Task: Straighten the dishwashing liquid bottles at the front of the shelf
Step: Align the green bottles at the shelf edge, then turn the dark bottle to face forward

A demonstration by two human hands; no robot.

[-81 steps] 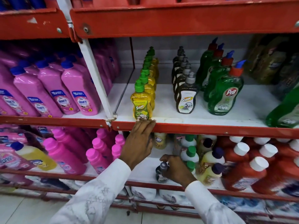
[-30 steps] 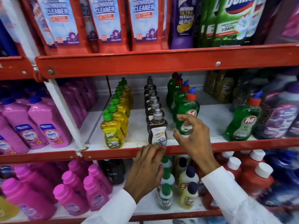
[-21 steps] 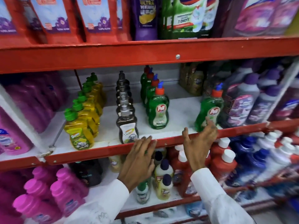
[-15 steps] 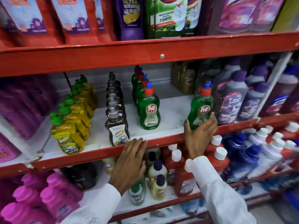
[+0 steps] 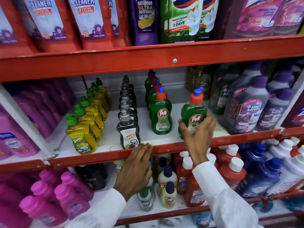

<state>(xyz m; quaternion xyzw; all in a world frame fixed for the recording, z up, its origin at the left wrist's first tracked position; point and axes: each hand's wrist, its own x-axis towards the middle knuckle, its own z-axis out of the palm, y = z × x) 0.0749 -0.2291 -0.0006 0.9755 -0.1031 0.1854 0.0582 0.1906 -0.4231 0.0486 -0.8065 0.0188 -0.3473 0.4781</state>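
Observation:
On the middle shelf stand three rows of dishwashing bottles: yellow ones with green caps [image 5: 81, 137], dark grey ones [image 5: 128, 132] and green Pril ones [image 5: 161, 115]. A lone green Pril bottle [image 5: 194, 111] stands tilted to the right of these rows, near the front edge. My right hand [image 5: 197, 134] is wrapped around its lower part. My left hand [image 5: 137, 167] lies flat, fingers together, on the red front lip of the shelf [image 5: 102, 156], just below the front dark grey bottle.
Large purple Max Kleen bottles [image 5: 246, 112] crowd the right of the same shelf. Pink bottles [image 5: 19, 142] fill the bay to the left. Refill pouches [image 5: 87, 18] stand above. Small yellow bottles [image 5: 167, 178] and red bottles [image 5: 230, 170] fill the shelf below.
My right hand has closed around the lone Pril bottle, which now leans and sits a little nearer the Pril row. The view has shifted slightly. My left hand stays on the shelf lip.

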